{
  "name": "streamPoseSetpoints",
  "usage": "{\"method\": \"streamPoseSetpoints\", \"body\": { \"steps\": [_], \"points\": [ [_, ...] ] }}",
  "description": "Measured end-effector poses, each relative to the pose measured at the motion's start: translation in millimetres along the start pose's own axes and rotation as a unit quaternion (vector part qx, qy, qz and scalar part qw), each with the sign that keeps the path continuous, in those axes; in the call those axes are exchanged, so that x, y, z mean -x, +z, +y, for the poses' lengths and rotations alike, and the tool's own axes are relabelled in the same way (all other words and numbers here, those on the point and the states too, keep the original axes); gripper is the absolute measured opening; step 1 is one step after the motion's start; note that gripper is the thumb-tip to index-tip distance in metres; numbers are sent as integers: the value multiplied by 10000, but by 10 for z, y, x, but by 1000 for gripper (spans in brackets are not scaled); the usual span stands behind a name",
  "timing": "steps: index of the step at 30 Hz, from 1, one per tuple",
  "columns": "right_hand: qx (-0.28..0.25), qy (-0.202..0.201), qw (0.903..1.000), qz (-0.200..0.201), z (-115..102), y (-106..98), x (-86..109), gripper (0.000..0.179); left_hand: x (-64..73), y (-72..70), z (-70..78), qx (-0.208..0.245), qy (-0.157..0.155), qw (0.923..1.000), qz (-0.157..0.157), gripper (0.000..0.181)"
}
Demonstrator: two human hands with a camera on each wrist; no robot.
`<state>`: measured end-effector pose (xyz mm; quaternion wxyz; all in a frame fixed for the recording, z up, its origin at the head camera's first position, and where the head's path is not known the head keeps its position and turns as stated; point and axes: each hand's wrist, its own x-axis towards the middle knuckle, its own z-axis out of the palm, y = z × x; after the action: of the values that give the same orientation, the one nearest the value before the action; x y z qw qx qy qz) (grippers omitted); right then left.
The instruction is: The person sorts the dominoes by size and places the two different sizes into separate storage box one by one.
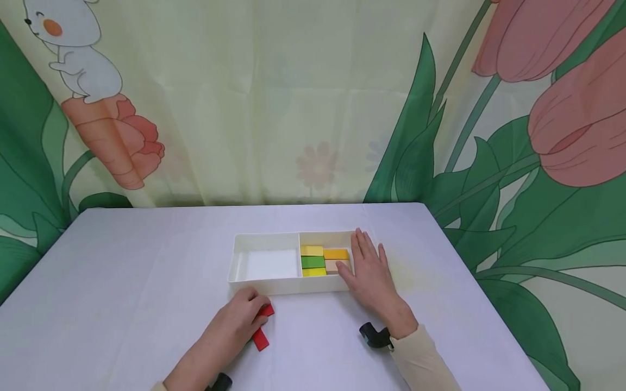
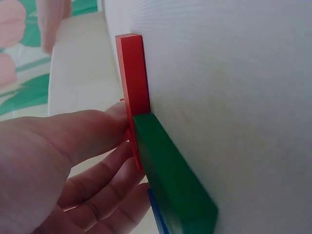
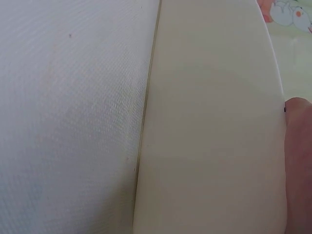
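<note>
Red block (image 1: 267,310) lies, in the head view, just outside the tray (image 1: 279,287) toward its seven o'clock, pinched by the left hand (image 1: 236,319); the right hand (image 1: 369,277), fingers straight, rests at the tray's three o'clock end. In the left wrist view, a green block (image 2: 175,180) touches another red block (image 2: 134,73) at its five o'clock. Picking up seems in hand; next calls for a firm grip clearing these neighbours. The right wrist view shows mostly tray wall.

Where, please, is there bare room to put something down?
In the tray, the left compartment is bare from divider to left wall. The table is bare left of the tray, and in front of it between red blocks and right grip. Crowded: the right compartment, holding coloured blocks, and around the left grip, with red blocks and a green block.
</note>
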<state>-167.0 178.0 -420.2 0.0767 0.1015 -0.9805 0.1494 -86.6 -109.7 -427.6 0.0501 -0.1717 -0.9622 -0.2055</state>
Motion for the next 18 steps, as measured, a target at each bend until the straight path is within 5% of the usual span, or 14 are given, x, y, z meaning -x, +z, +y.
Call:
{"method": "streamPoseSetpoints", "body": {
  "steps": [18],
  "points": [
    [-108, 45, 9999, -118, 6, -13, -29, 80, -17, -4, -10, -202, 152, 9997, 2, 27]
  ]
}}
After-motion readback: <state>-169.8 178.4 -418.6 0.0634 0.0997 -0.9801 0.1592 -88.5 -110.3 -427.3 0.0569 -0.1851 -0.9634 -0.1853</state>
